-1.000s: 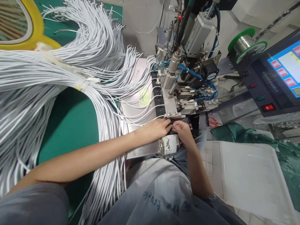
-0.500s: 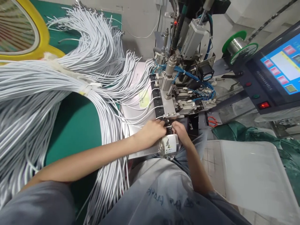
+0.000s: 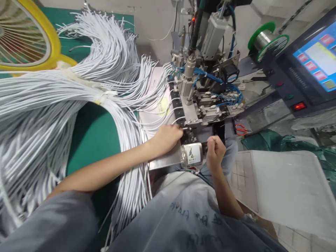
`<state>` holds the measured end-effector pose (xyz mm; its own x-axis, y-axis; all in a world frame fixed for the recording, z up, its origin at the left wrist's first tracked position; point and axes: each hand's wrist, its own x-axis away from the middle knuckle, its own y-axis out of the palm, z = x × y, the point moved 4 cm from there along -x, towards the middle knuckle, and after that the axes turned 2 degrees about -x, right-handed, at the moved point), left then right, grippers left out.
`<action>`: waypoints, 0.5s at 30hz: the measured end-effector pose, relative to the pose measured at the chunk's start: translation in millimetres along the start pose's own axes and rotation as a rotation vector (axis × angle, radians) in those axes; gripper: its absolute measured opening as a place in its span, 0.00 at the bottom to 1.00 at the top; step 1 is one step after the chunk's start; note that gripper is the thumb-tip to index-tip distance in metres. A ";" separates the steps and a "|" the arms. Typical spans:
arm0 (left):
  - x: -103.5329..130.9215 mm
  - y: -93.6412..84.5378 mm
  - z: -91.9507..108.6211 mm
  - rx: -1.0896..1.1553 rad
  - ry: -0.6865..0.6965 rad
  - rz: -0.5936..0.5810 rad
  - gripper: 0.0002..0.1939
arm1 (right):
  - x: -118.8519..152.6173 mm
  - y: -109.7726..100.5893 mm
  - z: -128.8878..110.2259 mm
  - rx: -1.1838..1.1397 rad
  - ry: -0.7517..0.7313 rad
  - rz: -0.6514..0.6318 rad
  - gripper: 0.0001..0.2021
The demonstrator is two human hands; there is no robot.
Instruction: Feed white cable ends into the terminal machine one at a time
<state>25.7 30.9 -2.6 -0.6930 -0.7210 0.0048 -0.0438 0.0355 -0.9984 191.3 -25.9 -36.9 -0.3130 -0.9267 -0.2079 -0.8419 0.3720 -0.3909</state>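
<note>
My left hand [image 3: 169, 137] is closed at the front end of the row of black clamp blocks [image 3: 176, 101]. A short end of white cable [image 3: 186, 129] pokes out past its fingertips. My right hand [image 3: 215, 149] is closed in a pinch, apart from the machine and to the right of a small labelled container [image 3: 192, 155]. What it pinches, if anything, is too small to make out. Several white cables from a large bundle [image 3: 123, 140] run into the black blocks. Beside the blocks stands the machine's metal cylinder [image 3: 189, 70] with blue air hoses.
A yellow fan [image 3: 56, 42] stands at the upper left over the green mat [image 3: 91, 136]. To the right are a solder wire spool [image 3: 265, 40], a control panel screen [image 3: 312, 66], red-handled scissors [image 3: 240, 130] and a white plastic bin [image 3: 288, 185].
My right hand has moved right, away from the cable end and the container. My left hand has shifted slightly up and left, staying by the blocks. The view has shifted a little.
</note>
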 end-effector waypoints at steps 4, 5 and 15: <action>-1.5 0.7 -3.1 -0.038 -0.057 -0.044 0.14 | 54.7 45.9 -42.0 0.005 -0.170 -0.487 0.10; -1.7 0.9 -3.4 -0.036 -0.061 -0.058 0.14 | 67.2 61.6 -50.4 0.019 -0.236 -0.630 0.11; 0.0 -2.0 -5.7 0.020 -0.072 -0.065 0.13 | 89.3 104.7 -67.0 0.527 -0.411 -0.942 0.11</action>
<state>21.7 34.8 -0.3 -0.6356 -0.7692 0.0662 -0.0718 -0.0265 -0.9971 45.8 -73.2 -36.3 0.5899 -0.7975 0.1267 -0.3478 -0.3925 -0.8515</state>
